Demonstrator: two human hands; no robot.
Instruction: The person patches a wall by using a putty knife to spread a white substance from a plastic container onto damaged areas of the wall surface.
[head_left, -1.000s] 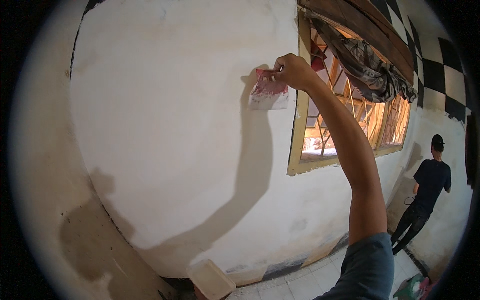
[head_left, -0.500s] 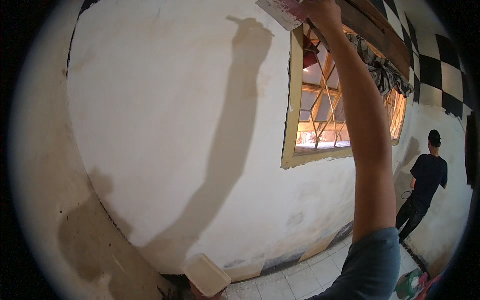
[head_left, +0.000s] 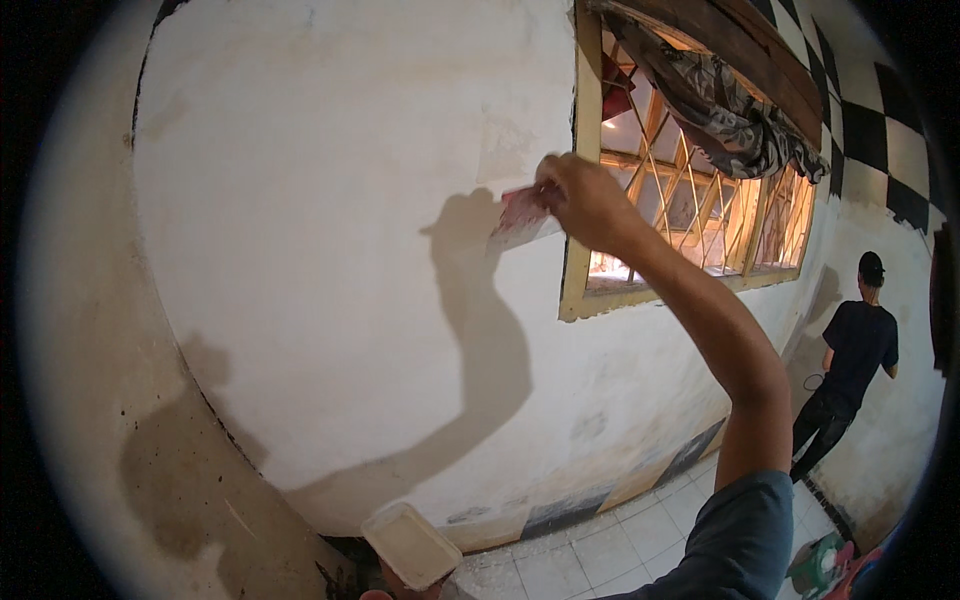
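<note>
My right hand [head_left: 592, 205] is closed round a flat putty scraper [head_left: 522, 218] with a pale, reddish-smeared blade. The blade lies against or just off the white wall [head_left: 320, 220], left of the window frame; contact is hard to tell. A slightly different patch [head_left: 505, 145] shows on the wall above the blade. At the lower edge, a shallow cream plastic tray [head_left: 412, 545] is held up by my left hand [head_left: 405, 590], mostly hidden beneath it. My arm's shadow falls across the wall.
A barred window with a yellow frame [head_left: 582, 300] and a bunched patterned curtain [head_left: 740, 110] is on the right. A person in dark clothes [head_left: 860, 340] stands at the far right wall. Below are floor tiles [head_left: 600, 545] and a green bucket [head_left: 818, 565].
My right hand has brought the scraper down along the wall from the top of the view to beside the window's lower half, elbow bending. The tray stays nearly where it was.
</note>
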